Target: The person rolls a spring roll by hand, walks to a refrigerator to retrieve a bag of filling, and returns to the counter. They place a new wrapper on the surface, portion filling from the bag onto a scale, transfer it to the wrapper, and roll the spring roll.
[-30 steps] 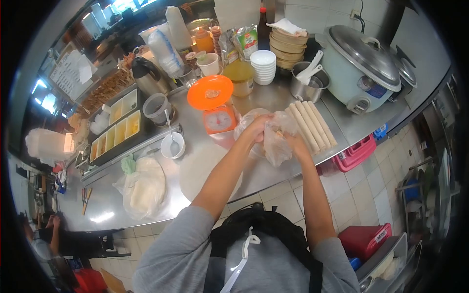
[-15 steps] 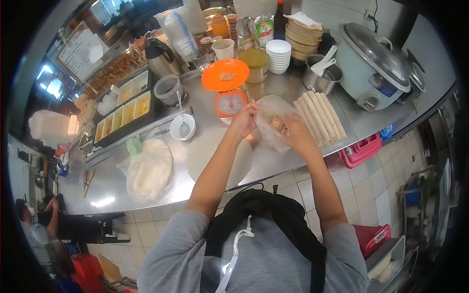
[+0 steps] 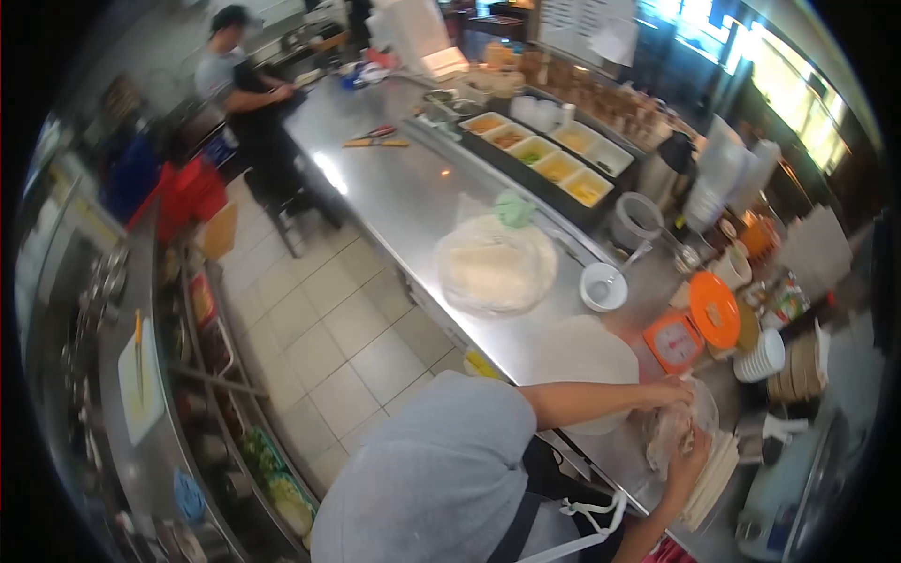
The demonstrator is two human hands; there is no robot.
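At the lower right, a clear plastic bag (image 3: 657, 446) with pale brownish filling bunches between my hands over the steel counter. My left hand (image 3: 668, 392) is closed on the bag's upper edge. My right hand (image 3: 688, 464) curls against the filling side of the bag, its fingertips partly hidden and blurred. Beside it lie several long pale rolls (image 3: 715, 480). A thin round white wrapper (image 3: 577, 361) lies flat under my left forearm. Close by stands an orange kitchen scale (image 3: 674, 342) with an orange plate (image 3: 715, 310).
Bagged round wrappers (image 3: 493, 272) and a white bowl (image 3: 603, 287) with a spoon lie along the steel counter (image 3: 375, 178). Behind are filling trays (image 3: 540, 150) and stacked white bowls (image 3: 762, 355). A co-worker (image 3: 246, 89) stands at the far end. A cutting board (image 3: 141, 385) lies at left.
The camera has swung left, so my hands and the bag now appear at the lower right, and the co-worker and left-hand shelves show more fully. Both hands stay at the bag.
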